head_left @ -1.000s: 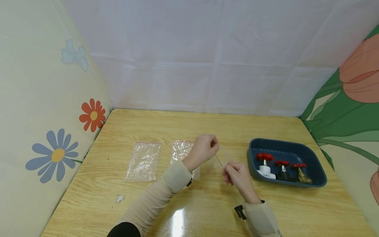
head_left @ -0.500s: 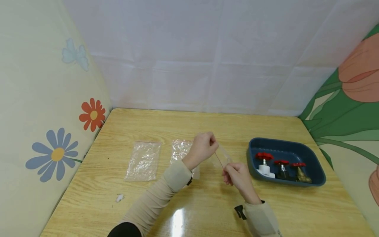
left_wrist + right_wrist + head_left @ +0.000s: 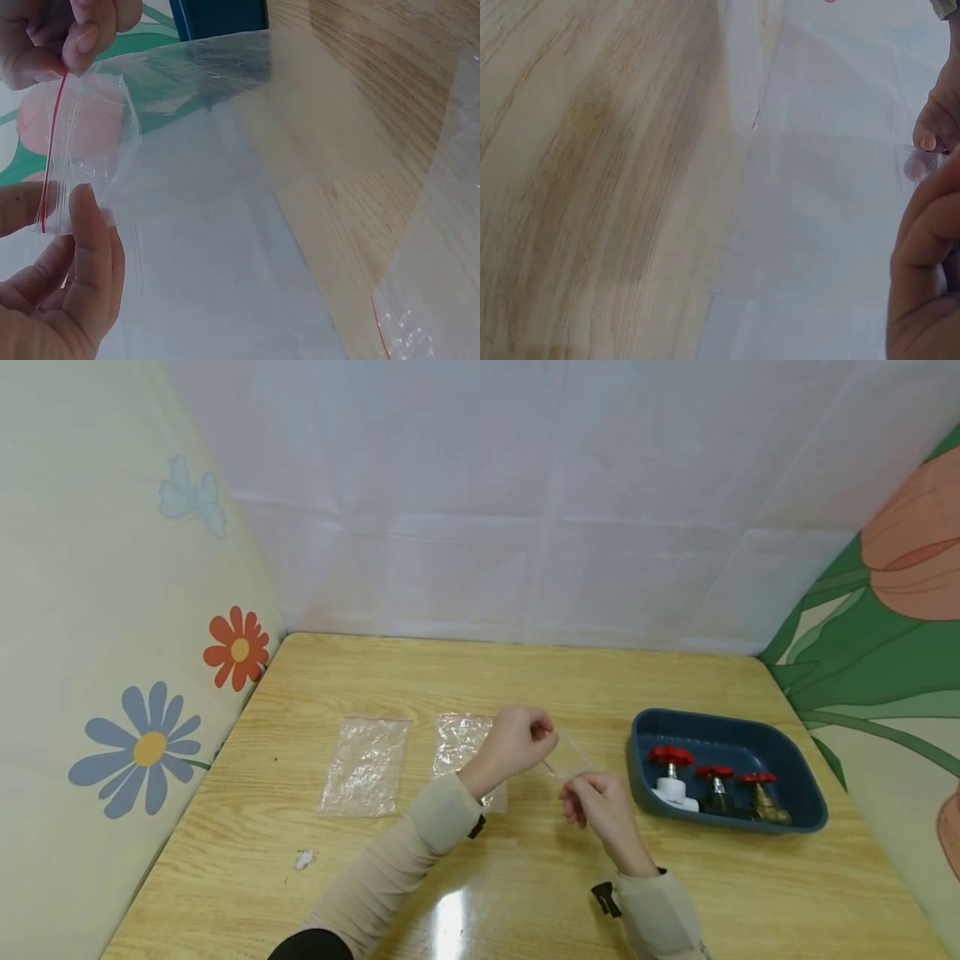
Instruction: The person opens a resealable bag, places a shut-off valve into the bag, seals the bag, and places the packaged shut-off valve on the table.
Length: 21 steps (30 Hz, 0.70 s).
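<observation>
A clear zip bag with a red line along its mouth is stretched between my two hands above the table. My left hand pinches one end of the mouth between thumb and fingers. At the other end, nearer to me and to the right, my right hand pinches the same edge. In the left wrist view the bag's body hangs flat, with nothing visible inside. A second zip bag lies on the table, partly hidden behind my left hand and forearm. Further left lies a third zip bag, flat.
On the right stands a dark blue tray. In it are a white valve, a black valve and a brass valve, all with red handwheels. A small white mark shows on the wooden table.
My left hand has come slightly lower and nearer to the right hand, and less of the bag's red line shows between them. The right hand has hardly moved.
</observation>
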Tool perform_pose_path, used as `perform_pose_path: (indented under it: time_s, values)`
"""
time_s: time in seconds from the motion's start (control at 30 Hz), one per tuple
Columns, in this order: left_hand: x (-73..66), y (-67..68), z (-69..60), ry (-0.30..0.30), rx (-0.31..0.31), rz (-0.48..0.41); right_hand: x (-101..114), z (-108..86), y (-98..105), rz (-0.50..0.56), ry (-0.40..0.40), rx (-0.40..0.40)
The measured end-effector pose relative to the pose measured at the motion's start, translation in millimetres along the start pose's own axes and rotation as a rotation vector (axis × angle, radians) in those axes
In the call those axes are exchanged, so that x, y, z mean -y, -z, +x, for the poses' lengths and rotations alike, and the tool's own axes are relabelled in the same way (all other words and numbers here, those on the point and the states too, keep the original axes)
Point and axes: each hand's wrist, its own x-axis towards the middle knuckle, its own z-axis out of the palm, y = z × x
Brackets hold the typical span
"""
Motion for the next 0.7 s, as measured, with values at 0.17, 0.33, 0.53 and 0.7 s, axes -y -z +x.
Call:
perform_pose_path:
  time_s: [0.17, 0.33, 0.53, 0.7]
  values:
    - [4.8, -0.9, -2.6, 0.003, -0.001, -0.072, -0.9, 2.1, -0.1, 0.015, -0.027, -0.047]
    - [6.6, 2.2, -7.7, 0.044, -0.029, -0.052, -0.8, 4.4, 0.6, 0.021, -0.048, -0.067]
    - [7.1, 7.8, -18.1, 0.209, 0.031, 0.009, 0.8, 6.1, 0.2, 0.020, -0.063, -0.065]
    - [11.4, 6.1, -22.4, 0.271, 0.091, -0.060, 1.4, 7.6, -0.2, 0.019, -0.064, -0.072]
